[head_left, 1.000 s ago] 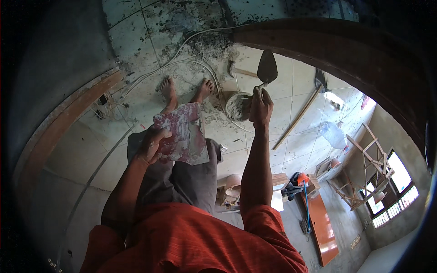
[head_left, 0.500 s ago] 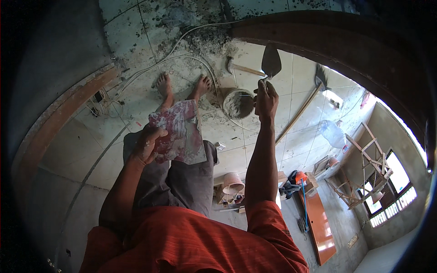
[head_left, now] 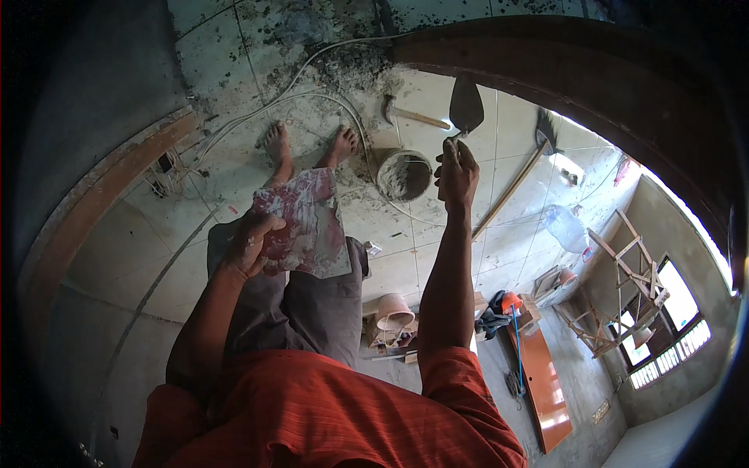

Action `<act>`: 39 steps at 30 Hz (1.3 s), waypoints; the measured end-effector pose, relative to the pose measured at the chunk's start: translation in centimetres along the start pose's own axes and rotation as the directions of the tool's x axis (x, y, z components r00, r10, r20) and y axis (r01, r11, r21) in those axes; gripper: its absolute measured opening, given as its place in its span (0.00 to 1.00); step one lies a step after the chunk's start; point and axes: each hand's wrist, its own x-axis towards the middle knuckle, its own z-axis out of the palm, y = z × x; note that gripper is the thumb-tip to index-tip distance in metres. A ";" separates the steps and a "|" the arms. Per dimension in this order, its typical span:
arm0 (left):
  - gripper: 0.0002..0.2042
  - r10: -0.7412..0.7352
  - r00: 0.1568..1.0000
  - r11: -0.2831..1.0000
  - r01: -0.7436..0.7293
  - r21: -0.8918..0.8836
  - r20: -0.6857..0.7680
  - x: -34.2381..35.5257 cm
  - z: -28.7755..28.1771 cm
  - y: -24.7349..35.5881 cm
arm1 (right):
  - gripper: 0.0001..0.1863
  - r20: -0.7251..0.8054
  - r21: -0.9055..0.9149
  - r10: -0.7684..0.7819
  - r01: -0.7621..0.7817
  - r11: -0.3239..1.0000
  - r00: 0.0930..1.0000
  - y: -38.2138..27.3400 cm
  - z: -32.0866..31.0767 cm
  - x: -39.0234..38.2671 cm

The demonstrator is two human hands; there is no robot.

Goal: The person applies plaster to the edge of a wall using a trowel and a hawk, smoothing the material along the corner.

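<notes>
My left hand point(head_left: 251, 240) grips the edge of a flat reddish board point(head_left: 306, 226) smeared with pale plaster, held out over my legs. In my right hand point(head_left: 458, 175) is the handle of a pointing trowel point(head_left: 466, 107), its dark leaf-shaped blade aimed away from me. The fingers are wrapped round the handle and hide most of it. Just left of that hand, a bucket point(head_left: 383, 178) with grey mortar inside stands on the floor. A hammer point(head_left: 420, 118) with a wooden handle lies beyond the bucket, left of the trowel blade.
A pale cable point(head_left: 320, 95) runs across the dirty tiles past my bare feet point(head_left: 340, 146). To the right lie a long-handled broom point(head_left: 511, 191) and a clear water jug point(head_left: 566, 227). A wooden frame point(head_left: 632, 265) stands by the window. An orange panel point(head_left: 544, 390) lies behind on the right.
The whole view has shifted slightly, so floor items appear a little further left. Both hands keep their hold on the board and the trowel, with hardly any movement.
</notes>
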 end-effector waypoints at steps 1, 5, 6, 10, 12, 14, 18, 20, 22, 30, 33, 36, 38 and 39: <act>0.15 -0.002 1.000 1.000 0.002 0.000 0.002 0.0 0.0 0.0 | 0.19 0.025 -0.009 -0.003 0.004 1.000 1.000 -0.3 -0.2 -0.2; 0.13 -0.051 0.998 0.998 0.051 0.025 0.019 -0.2 1.2 1.2 | 0.20 0.025 -0.033 -0.073 0.074 0.997 0.997 -0.1 -0.9 -0.3; 0.12 -0.050 0.998 0.998 0.049 0.030 0.046 -0.4 1.7 1.6 | 0.20 0.024 -0.033 -0.074 0.075 0.997 0.997 -0.3 -1.0 -0.4; 0.11 -0.010 0.999 1.000 0.010 0.010 0.034 -0.3 1.6 1.2 | 0.19 0.016 -0.012 -0.019 0.019 1.000 1.000 -1.7 -1.5 -1.6; 0.11 -0.024 0.996 1.000 0.022 0.018 0.089 0.6 0.5 0.6 | 0.18 0.011 -0.010 0.004 -0.004 1.000 1.000 -2.5 -1.8 -2.2; 0.11 -0.037 0.997 0.999 0.037 0.003 0.061 0.5 0.6 0.5 | 0.17 0.031 0.000 -0.007 0.007 1.000 0.999 -2.8 -2.2 -2.6; 0.12 -0.006 0.996 1.000 0.005 0.008 0.089 1.2 0.1 0.2 | 0.17 0.003 -0.004 -0.031 0.031 1.000 1.000 -2.7 -2.8 -2.9; 0.12 -0.012 0.995 1.000 0.013 -0.004 0.102 1.2 0.4 0.4 | 0.17 0.000 -0.046 -0.029 0.029 0.999 1.000 -3.3 -3.2 -3.3; 0.12 -0.018 0.994 1.000 0.019 -0.013 0.111 0.8 1.0 1.0 | 0.18 -0.004 -0.040 -0.020 0.019 0.999 1.000 -3.6 -3.6 -3.6; 0.06 0.006 1.000 1.000 -0.006 0.001 0.022 0.7 1.5 0.3 | 0.22 -0.008 -0.065 -0.031 0.030 0.997 0.999 -4.4 -5.2 -4.7; 0.07 0.013 0.994 0.999 -0.010 -0.032 0.110 0.5 2.3 1.0 | 0.22 0.001 -0.079 -0.030 0.030 0.996 1.000 -4.7 -6.0 -5.3; 0.08 -0.027 0.994 0.999 0.030 -0.032 0.110 0.4 2.5 1.2 | 0.24 -0.005 -0.045 -0.013 0.013 0.999 1.000 -5.0 -6.8 -6.0; 0.09 0.000 0.993 0.999 0.005 -0.046 0.119 0.4 2.8 1.1 | 0.25 -0.017 -0.079 -0.031 0.030 0.996 0.999 -5.5 -7.4 -6.6; 0.09 0.027 0.992 0.998 -0.020 -0.058 0.127 0.4 2.9 1.2 | 0.25 -0.018 -0.080 -0.032 0.031 0.996 0.999 -5.8 -7.7 -6.9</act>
